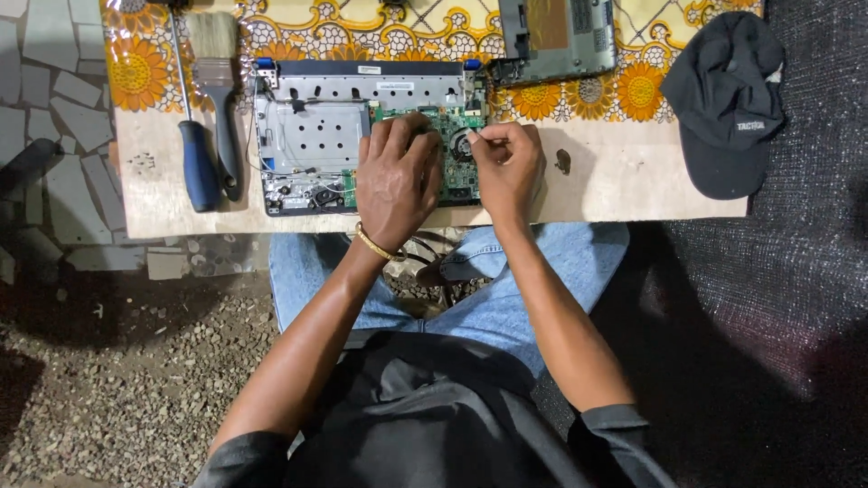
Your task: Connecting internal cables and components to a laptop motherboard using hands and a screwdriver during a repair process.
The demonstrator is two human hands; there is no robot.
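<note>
An opened laptop base (pixel 312 136) lies on a low board, its silver frame and green circuit board (pixel 461 176) exposed. My left hand (pixel 396 181) rests palm down over the circuit board, fingers curled onto it, a gold bracelet on the wrist. My right hand (pixel 508 163) sits just right of it, fingertips pinched together at the small round fan (pixel 461 145); whether something tiny is held between them I cannot tell.
A blue-handled screwdriver (pixel 194 163) and a paintbrush (pixel 217 81) lie left of the laptop. A detached grey laptop cover (pixel 556 41) rests at the back. A black cap (pixel 728 99) sits on the board's right end. Gravel and stone floor surround the board (pixel 624 185).
</note>
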